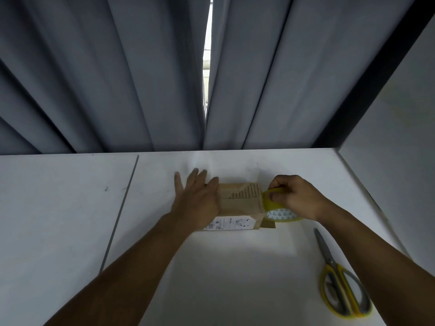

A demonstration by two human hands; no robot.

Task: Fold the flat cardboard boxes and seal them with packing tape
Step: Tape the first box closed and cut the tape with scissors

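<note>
Cardboard box [237, 203] lies mid-table, long axis left-right, as I press my flat, open left hand [197, 198] on its left end while my right hand [295, 196] grips the tape roll [280, 212] at its right end.

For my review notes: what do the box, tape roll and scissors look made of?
Box: brown corrugated cardboard, matte; fluting shows on its top.
Tape roll: glossy yellowish translucent film, likely plastic; core printed with triangles, perhaps card.
Scissors: dull grey metal blades, yellow handles, probably plastic.
</note>
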